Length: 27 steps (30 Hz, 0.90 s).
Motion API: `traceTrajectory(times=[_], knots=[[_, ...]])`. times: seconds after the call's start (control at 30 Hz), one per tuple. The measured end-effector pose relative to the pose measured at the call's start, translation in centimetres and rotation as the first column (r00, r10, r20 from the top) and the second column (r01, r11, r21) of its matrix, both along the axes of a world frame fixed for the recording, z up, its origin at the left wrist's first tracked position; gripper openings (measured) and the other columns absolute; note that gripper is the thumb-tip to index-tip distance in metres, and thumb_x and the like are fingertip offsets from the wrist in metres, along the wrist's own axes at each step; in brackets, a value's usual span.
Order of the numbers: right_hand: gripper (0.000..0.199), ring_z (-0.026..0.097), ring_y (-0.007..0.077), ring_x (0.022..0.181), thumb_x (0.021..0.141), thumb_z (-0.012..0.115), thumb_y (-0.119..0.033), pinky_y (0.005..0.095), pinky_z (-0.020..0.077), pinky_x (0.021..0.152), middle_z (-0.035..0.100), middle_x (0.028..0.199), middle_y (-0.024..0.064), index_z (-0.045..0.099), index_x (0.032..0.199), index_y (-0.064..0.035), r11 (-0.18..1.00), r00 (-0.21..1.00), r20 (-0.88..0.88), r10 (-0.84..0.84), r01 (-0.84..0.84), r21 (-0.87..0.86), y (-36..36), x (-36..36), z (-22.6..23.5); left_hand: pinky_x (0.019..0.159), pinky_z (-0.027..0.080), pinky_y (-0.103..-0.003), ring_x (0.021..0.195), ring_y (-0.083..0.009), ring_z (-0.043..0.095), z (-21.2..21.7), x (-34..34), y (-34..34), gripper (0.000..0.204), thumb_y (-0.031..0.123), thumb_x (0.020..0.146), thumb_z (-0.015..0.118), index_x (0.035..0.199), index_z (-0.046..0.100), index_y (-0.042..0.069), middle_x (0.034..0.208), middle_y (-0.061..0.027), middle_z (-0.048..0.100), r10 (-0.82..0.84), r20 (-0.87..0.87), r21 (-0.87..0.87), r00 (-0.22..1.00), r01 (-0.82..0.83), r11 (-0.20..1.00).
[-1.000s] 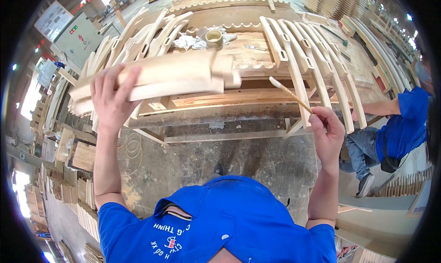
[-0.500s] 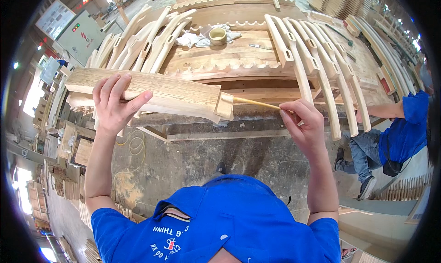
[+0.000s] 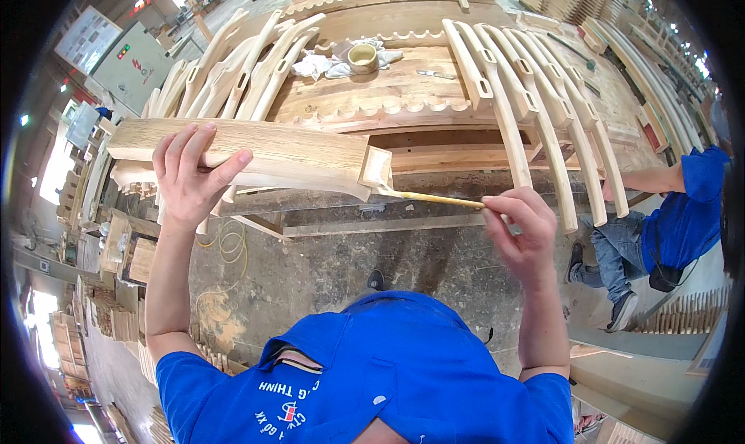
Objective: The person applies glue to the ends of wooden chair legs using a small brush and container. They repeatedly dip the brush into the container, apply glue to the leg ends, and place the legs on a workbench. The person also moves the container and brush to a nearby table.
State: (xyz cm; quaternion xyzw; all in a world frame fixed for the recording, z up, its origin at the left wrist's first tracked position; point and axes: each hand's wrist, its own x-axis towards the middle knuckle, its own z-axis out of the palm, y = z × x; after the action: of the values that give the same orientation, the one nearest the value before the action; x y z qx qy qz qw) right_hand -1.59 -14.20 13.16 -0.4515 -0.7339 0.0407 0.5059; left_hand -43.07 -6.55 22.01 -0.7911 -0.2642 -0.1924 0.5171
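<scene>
My left hand (image 3: 188, 176) is wrapped over a long, thick wooden piece (image 3: 272, 153), thumb on the near side and fingers on top. The piece lies crosswise above the bench's near edge. At its right end is a tenon (image 3: 378, 167) with a pale, whitish face. My right hand (image 3: 524, 225) pinches one end of a thin yellow stick (image 3: 442, 200) between thumb and fingertips. Its whitish far tip reaches the lower part of the tenon and seems to touch it.
A workbench (image 3: 372, 87) carries curved wooden legs (image 3: 516, 145) on both sides, a small round pot (image 3: 362, 58), a white cloth (image 3: 313, 66) and a small flat tool (image 3: 436, 75). At the right is a co-worker in a blue shirt (image 3: 679, 211). A hose (image 3: 233, 242) lies on the floor.
My right hand has shifted slightly right and down, with the stick's tip now lower on the tenon. The wooden piece has turned a little, showing more of its end face.
</scene>
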Motion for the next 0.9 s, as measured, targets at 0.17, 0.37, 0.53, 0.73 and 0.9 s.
traceTrajectory(times=[0.17,0.37,0.53,0.73,0.9], knots=[[0.006,0.057,0.021,0.06,0.08,0.065,-0.006,0.0301,0.0433,0.053,0.059,0.07,0.0093,0.066,0.085,-0.003,0.97,0.996,-0.085,-0.004,-0.017,-0.244,-0.7,0.7,0.5,0.089,0.04,-0.039,0.101,-0.0231,0.055,0.6,0.2,0.0,0.069,0.014,0.065,0.076,0.123,0.053,0.043,0.116,-0.0023,0.055,-0.052,0.041,-0.003,0.998,0.052,0.999],[0.008,0.059,0.0253,0.069,0.083,0.063,-0.01,0.0352,0.0463,0.062,0.06,0.074,0.01,0.064,0.085,-0.0026,0.967,1.0,0.007,-0.007,0.008,-0.254,0.8,-0.6,0.4,0.089,0.041,-0.04,0.101,-0.025,0.056,0.9,0.5,-0.1,0.066,0.012,0.067,0.075,0.122,0.053,0.039,0.115,-0.0042,0.056,-0.097,0.038,0.008,0.995,0.097,0.995],[0.006,0.058,0.0254,0.072,0.08,0.066,-0.01,0.0361,0.0467,0.063,0.058,0.074,0.0077,0.064,0.083,-0.005,0.993,1.0,-0.006,-0.013,0.012,-0.118,1.4,-0.9,-0.2,0.088,0.041,-0.04,0.101,-0.026,0.057,1.1,-0.2,-0.3,0.063,0.013,0.068,0.075,0.122,0.054,0.036,0.114,-0.0059,0.057,-0.11,0.053,-0.004,0.993,0.11,0.994],[0.009,0.058,0.0214,0.07,0.074,0.071,-0.009,0.0333,0.0464,0.058,0.058,0.072,0.0034,0.066,0.081,-0.0106,0.992,0.993,0.081,-0.091,0.084,0.093,2.1,-1.8,-1.4,0.088,0.041,-0.041,0.101,-0.0265,0.057,1.1,-0.8,-0.4,0.062,0.016,0.067,0.076,0.123,0.054,0.034,0.114,-0.0069,0.057,-0.092,0.027,-0.003,0.995,0.092,0.996],[0.01,0.057,0.0211,0.067,0.072,0.072,-0.008,0.0329,0.0462,0.056,0.057,0.072,0.0028,0.066,0.078,-0.0107,0.987,0.994,0.106,-0.041,0.023,0.159,1.8,-1.8,-1.8,0.087,0.041,-0.041,0.1,-0.0261,0.057,1.2,-0.9,-0.4,0.065,0.016,0.066,0.076,0.124,0.053,0.034,0.114,-0.0069,0.056,-0.07,0.013,-0.05,0.997,0.071,0.996]])
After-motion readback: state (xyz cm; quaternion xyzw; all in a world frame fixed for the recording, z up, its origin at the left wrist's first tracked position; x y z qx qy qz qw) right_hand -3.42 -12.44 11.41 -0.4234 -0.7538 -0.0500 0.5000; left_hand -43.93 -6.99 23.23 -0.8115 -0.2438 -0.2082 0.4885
